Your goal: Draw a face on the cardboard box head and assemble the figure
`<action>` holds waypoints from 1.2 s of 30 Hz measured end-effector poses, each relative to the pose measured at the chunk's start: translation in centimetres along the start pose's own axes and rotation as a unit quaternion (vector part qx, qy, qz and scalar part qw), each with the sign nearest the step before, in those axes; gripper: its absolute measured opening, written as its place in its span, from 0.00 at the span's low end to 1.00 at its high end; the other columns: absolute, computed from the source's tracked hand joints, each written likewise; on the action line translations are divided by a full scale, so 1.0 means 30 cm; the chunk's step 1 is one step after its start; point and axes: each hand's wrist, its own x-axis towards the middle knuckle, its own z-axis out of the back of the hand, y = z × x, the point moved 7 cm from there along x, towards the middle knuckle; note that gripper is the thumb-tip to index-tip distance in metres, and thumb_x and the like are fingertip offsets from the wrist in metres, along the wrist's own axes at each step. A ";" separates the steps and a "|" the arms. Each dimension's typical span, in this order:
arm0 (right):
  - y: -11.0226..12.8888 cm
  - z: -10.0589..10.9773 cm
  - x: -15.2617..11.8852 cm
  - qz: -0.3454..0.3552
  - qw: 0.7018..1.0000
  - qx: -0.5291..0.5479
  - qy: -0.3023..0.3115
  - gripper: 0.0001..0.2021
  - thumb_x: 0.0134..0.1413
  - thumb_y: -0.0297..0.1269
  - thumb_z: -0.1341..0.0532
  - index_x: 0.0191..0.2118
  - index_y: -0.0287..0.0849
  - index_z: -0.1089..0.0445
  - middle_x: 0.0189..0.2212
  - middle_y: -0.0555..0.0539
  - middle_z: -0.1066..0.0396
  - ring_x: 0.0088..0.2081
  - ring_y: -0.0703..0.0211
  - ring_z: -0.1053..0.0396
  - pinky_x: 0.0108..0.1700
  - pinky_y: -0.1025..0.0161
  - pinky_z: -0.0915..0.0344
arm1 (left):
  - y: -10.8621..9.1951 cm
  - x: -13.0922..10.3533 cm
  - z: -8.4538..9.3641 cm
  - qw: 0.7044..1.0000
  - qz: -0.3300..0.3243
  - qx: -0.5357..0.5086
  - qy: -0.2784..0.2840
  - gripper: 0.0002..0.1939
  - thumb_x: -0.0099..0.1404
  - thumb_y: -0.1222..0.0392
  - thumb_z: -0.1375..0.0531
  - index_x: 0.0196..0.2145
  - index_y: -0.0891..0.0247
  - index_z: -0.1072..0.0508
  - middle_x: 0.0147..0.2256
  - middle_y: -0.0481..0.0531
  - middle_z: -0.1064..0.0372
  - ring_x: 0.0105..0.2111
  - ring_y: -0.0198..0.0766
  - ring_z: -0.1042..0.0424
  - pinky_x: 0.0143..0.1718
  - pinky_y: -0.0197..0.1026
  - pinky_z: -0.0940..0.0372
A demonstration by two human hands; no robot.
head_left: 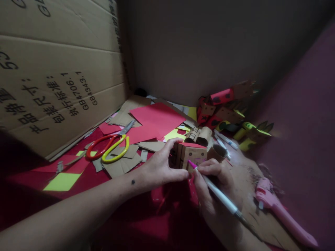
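Note:
My left hand (167,164) grips a small cardboard box (195,153) from its left side, thumb below and fingers above. Two round dots and faint pink strokes mark the box's front, and its top is red. In my right hand (217,184) is a white felt-tip pen (221,195) with a pink tip, held in a writing grip. That tip is at the front of the box, near the left dot; whether it touches cannot be made out. Just behind the box lie cardboard tubes (204,135).
Scissors (115,144) with red and yellow handles lie left among cardboard scraps and red paper (157,118). A large carton (65,69) stands at the left. Decorated cardboard figures (222,104) sit back right, near loose pens (226,141). A pink glue gun (282,212) rests at right.

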 end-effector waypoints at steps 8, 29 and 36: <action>-0.006 -0.007 0.000 0.005 1.000 0.023 0.016 0.12 0.57 0.20 0.41 0.38 0.47 0.36 0.31 0.53 0.34 0.34 0.66 0.31 0.37 0.69 0.31 | -0.003 0.002 0.001 1.000 0.000 0.011 -0.004 0.40 0.55 0.59 0.32 0.59 0.58 0.47 0.48 0.57 0.29 0.47 0.51 0.27 0.47 0.54 0.31; -0.011 -0.003 -0.010 0.006 1.000 0.014 0.027 0.11 0.57 0.20 0.42 0.39 0.46 0.37 0.32 0.53 0.35 0.34 0.66 0.32 0.36 0.67 0.32 | -0.005 0.001 -0.001 1.000 -0.002 -0.005 0.008 0.41 0.55 0.60 0.32 0.60 0.58 0.48 0.48 0.58 0.29 0.48 0.51 0.27 0.48 0.54 0.32; -0.007 -0.008 0.003 -0.001 0.999 0.046 0.021 0.12 0.57 0.20 0.41 0.39 0.47 0.34 0.32 0.53 0.34 0.35 0.66 0.31 0.37 0.68 0.30 | -0.013 0.000 -0.001 1.000 -0.002 0.010 0.004 0.39 0.56 0.60 0.32 0.59 0.59 0.47 0.47 0.57 0.29 0.47 0.50 0.27 0.46 0.52 0.31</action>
